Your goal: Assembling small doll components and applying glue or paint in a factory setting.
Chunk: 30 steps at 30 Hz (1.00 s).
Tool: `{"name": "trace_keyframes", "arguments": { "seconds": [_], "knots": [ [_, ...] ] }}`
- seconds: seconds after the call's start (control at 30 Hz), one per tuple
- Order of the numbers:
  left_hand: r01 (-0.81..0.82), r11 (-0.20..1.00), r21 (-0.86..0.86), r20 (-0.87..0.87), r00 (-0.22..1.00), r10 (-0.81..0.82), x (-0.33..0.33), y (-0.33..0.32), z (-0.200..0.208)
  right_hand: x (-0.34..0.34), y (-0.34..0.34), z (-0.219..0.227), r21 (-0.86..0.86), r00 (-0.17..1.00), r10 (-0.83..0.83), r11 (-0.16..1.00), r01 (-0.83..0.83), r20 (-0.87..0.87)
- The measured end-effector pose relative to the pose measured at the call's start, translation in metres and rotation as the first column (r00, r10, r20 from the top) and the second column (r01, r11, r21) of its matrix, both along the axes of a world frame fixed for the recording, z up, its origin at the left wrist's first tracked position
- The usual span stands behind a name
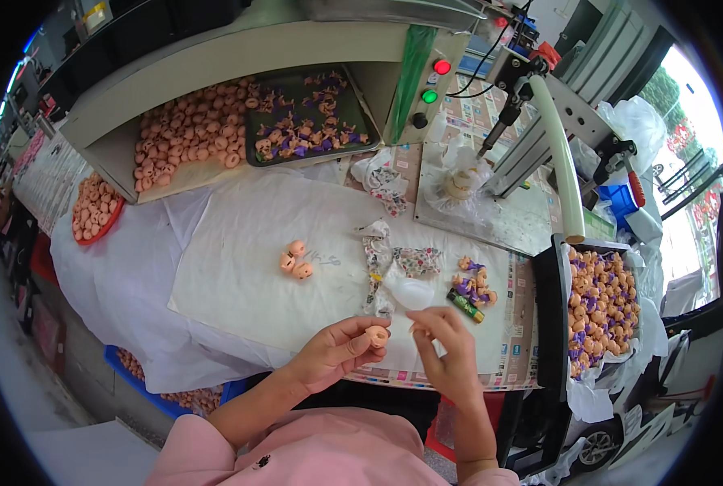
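Close to the table's front edge, my left hand (345,348) is closed round a small flesh-coloured doll head (377,336), a hole in it facing up. My right hand (447,348) is just to its right, apart from it, thumb and fingers pinched; a small flesh-coloured bit shows at the fingertips, too small to name. Beyond my hands lie a white translucent plastic piece (411,292) and a floral cloth (418,260). To the right are a few doll bodies with purple clothing (477,285) and a dark green tube (465,306). A small cluster of doll heads (297,261) lies left of centre.
At the back, a box-like machine (272,49) holds heaped doll heads (191,130) and a dark tray (313,151) of doll bodies. A lever press (532,138) stands back right. A black crate (549,324) of dolls is right; a red basin (106,227) of heads, left.
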<state>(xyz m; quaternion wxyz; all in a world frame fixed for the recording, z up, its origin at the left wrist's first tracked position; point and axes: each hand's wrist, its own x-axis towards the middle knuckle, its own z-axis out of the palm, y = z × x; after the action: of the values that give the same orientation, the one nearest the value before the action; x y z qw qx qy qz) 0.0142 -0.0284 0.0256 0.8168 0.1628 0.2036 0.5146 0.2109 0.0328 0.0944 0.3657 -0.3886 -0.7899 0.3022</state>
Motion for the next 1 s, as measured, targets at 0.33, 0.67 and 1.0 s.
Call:
{"name": "trace_keyframes", "arguments": {
  "seconds": [0.33, 0.67, 1.0],
  "knots": [
    [0.015, 1.0, 0.017, -0.031, 0.999, -0.014, 0.0, -0.003, -0.004, -0.009, -0.024, -0.004, -0.23, 0.997, 0.037, 0.972, -0.053, -0.072],
    [-0.023, 0.998, 0.066, -0.272, 0.961, 0.04, 0.0, -0.002, 0.0, -0.01, -0.024, -0.007, -0.056, 0.999, 0.035, 0.998, -0.036, -0.018],
    [0.048, 0.996, -0.08, -0.112, 0.992, -0.056, 0.001, -0.002, 0.0, -0.005, -0.022, -0.013, -0.044, 0.991, 0.089, 0.995, -0.093, -0.096]
  ]
}}
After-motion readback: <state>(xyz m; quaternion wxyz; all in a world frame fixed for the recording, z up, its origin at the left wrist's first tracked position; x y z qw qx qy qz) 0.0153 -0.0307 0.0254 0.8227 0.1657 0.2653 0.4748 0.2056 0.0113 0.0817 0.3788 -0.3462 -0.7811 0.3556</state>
